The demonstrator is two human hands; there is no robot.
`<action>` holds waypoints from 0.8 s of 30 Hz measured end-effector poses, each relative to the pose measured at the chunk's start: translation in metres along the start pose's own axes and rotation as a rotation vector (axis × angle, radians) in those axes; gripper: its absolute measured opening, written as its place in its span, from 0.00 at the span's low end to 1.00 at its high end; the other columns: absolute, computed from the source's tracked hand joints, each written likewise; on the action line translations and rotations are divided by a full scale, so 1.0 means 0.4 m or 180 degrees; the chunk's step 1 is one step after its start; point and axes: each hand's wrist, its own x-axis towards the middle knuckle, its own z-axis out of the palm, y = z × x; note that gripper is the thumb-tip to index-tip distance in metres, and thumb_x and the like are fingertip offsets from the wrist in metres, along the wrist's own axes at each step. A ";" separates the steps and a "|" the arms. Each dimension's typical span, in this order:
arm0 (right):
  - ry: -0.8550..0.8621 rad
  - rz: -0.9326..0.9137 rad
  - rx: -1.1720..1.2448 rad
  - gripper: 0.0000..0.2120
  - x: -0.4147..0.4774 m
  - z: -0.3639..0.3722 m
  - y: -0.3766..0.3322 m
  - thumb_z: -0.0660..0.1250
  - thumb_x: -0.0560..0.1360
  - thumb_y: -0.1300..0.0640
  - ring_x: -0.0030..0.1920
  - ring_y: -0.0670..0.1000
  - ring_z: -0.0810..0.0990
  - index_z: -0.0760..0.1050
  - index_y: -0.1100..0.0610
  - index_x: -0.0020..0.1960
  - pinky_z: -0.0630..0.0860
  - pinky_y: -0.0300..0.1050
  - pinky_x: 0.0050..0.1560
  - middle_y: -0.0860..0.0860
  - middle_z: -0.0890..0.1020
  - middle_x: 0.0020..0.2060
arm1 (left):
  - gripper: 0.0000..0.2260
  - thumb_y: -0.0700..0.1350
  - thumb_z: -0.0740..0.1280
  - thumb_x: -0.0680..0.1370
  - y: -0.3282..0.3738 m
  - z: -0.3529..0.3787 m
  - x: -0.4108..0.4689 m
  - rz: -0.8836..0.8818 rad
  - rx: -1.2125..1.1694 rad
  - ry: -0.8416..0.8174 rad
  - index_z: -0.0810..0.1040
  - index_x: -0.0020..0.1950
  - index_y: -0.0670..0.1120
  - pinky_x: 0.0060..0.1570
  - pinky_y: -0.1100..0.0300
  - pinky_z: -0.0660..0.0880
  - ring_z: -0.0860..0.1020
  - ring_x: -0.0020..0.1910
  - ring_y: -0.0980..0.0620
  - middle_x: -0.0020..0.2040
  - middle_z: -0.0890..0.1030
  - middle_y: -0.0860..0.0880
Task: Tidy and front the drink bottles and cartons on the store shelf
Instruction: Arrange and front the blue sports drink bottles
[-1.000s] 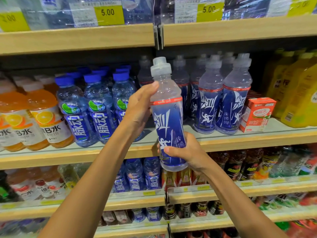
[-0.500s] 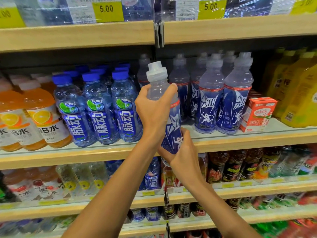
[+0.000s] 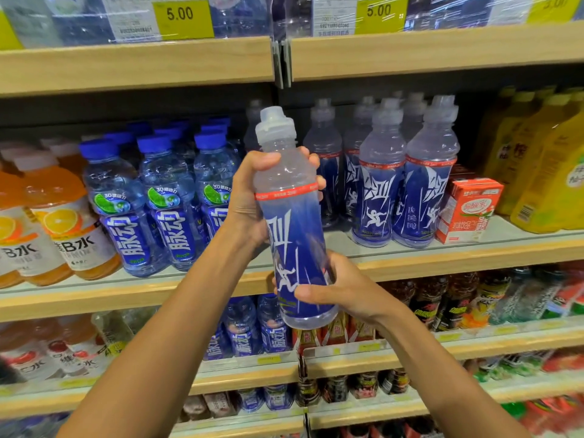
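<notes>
I hold a clear bottle with a blue label and red band [image 3: 292,229] upright in front of the middle shelf [image 3: 442,257]. My left hand [image 3: 249,197] wraps its upper body just under the pale cap. My right hand [image 3: 341,289] grips its lower part, thumb across the label. The label faces me. Behind it stand matching blue-label bottles [image 3: 407,184] in a row on the shelf, with a gap at their left where the held bottle hangs.
Blue-capped water bottles [image 3: 164,200] and orange drinks [image 3: 60,222] fill the shelf's left. A red-and-white carton [image 3: 467,210] and yellow bottles [image 3: 543,172] stand at right. The upper shelf edge carries price tags [image 3: 181,18]. Lower shelves hold more drinks.
The bottle has turned in my hands so its label faces me. My left hand shifted from covering the front to gripping the neck side, and the bottle sits slightly lower and nearer.
</notes>
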 end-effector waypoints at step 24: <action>0.2027 -0.0747 -0.0785 0.22 0.098 -0.117 0.038 0.77 0.64 0.66 0.42 0.40 0.82 0.72 0.48 0.48 0.78 0.33 0.42 0.42 0.82 0.41 | 0.17 0.54 0.59 0.79 -0.150 -0.216 -0.112 0.0864 0.5699 0.0429 0.79 0.57 0.44 0.48 0.59 0.73 0.77 0.52 0.53 0.53 0.80 0.50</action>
